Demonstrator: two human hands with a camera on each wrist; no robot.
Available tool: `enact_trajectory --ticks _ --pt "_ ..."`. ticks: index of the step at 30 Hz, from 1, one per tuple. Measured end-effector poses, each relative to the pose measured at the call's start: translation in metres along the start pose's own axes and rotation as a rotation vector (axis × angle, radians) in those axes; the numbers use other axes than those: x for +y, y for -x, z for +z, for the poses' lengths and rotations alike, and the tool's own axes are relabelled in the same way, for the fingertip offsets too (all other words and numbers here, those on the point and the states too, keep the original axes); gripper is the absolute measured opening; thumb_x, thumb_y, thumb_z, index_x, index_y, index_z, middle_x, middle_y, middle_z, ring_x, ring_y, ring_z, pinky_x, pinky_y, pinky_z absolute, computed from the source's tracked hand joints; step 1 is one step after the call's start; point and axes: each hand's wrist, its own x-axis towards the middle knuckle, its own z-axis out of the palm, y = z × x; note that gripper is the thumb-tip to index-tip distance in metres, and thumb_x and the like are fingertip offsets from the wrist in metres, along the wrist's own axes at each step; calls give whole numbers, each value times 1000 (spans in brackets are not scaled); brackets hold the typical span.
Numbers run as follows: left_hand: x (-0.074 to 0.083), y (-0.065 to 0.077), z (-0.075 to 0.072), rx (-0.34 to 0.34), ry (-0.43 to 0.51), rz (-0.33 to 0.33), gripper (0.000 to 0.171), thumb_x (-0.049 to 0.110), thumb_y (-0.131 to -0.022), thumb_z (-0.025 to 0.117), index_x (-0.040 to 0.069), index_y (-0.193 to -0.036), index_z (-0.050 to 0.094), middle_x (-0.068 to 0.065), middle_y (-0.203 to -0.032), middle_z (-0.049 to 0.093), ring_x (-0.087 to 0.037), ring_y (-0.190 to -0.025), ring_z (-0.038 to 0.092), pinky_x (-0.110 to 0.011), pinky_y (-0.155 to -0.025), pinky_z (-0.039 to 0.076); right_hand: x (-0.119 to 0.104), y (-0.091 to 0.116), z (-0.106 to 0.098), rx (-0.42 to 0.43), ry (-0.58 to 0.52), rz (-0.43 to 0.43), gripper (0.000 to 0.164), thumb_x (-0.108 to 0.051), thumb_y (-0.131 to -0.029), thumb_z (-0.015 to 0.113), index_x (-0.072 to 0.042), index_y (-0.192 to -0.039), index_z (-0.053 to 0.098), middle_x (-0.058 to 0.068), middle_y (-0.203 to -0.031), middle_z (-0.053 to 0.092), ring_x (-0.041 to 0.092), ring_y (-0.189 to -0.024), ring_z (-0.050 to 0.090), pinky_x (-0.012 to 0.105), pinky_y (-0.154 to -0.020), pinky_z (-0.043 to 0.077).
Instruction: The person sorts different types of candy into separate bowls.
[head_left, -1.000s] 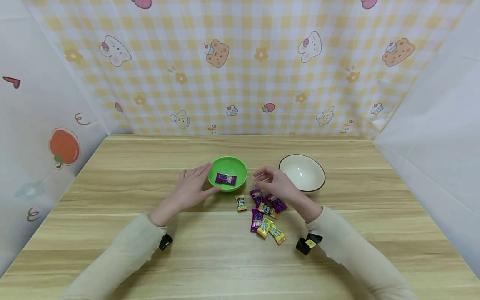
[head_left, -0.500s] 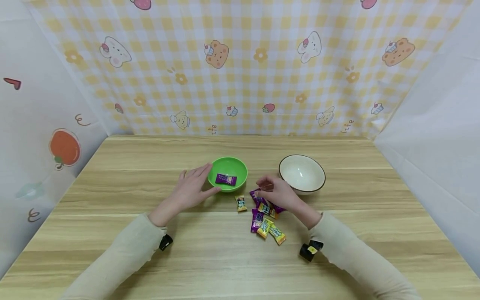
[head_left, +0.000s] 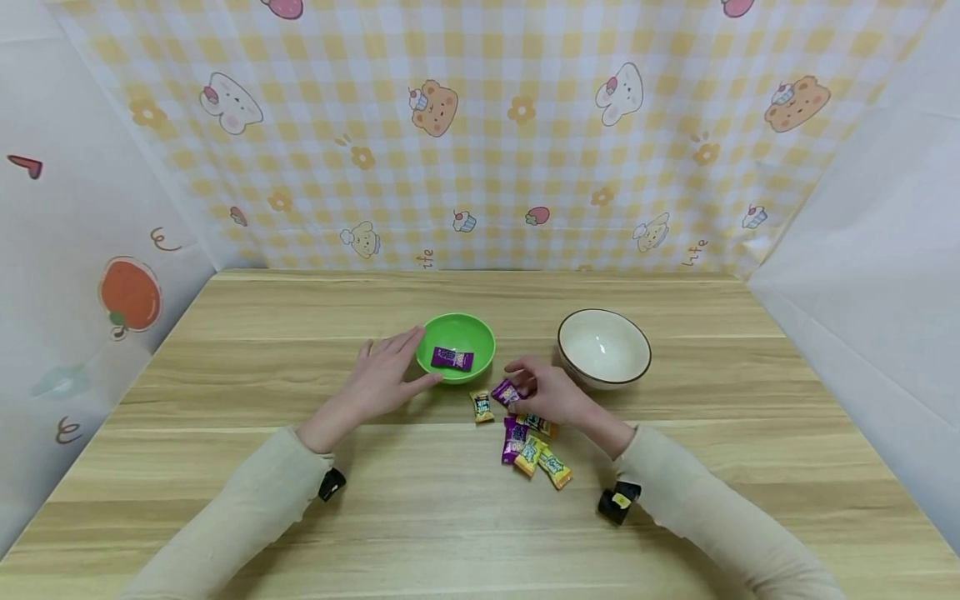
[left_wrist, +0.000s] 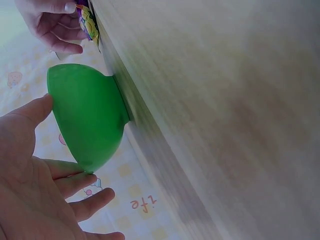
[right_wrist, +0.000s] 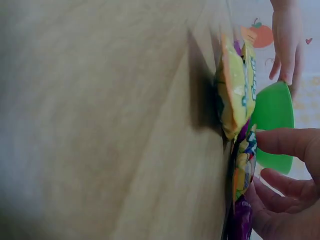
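Observation:
My left hand [head_left: 382, 375] holds the left side of a green bowl [head_left: 480, 333], thumb at its near rim and forefinger at the far side. The left wrist view shows that bowl [left_wrist: 85, 110] side-on, its other fingers spread apart. Inside lies one purple-wrapped candy [head_left: 452, 358]. My right hand [head_left: 551, 392] is low over a pile of wrapped candies, fingers curved and thumb at the edge of a purple candy [head_left: 505, 392]. Another purple candy is hidden beneath the hand. In the right wrist view, a yellow candy [right_wrist: 235, 95] stands in front of the thumb [right_wrist: 285, 141].
A white bowl [head_left: 604, 346] with a dark rim stands right of the green one. A small yellow candy [head_left: 482, 406] lies before the green bowl. Nearer are a purple candy [head_left: 513, 437] and yellow candies [head_left: 555, 468] on the wooden table [head_left: 450, 533].
My right hand has come down and nearer onto the pile. The purple candy at its thumb has shifted slightly left and turned. The left hand and the bowls stay put.

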Motion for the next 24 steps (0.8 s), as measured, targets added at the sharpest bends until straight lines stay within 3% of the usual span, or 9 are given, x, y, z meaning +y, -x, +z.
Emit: enact_trajectory --ticks 4,10,17,24 --pt "0 0 0 2 0 3 79 54 -83 48 0 -137 25 -15 -138 30 -37 -121 30 -61 -95 12 -1 -1 1 -32 50 -7 47 -7 -72 71 -1 -114 53 3 -89 59 14 -81 55 26 -72 46" --pt "0 0 0 6 3 2 79 54 -83 48 0 -137 26 -15 -138 30 -37 -120 31 -61 -94 12 -2 -1 0 -69 114 -41 30 -9 -73 70 -2 -102 62 -2 -81 59 10 -72 53 25 -66 45" --pt "1 1 -1 1 3 -7 79 54 -83 47 1 -137 26 -14 -138 29 -37 -121 30 -60 -95 13 -2 1 -4 -83 68 -16 21 -11 -78 66 -4 -98 62 -2 -80 59 10 -73 54 25 -67 46" --pt "0 1 -1 -2 4 -2 79 54 -84 47 1 -138 25 -14 -139 29 -37 -121 30 -61 -94 12 -2 1 -9 -71 1 19 25 -15 -79 65 -2 -100 62 0 -81 61 12 -74 56 26 -67 46"
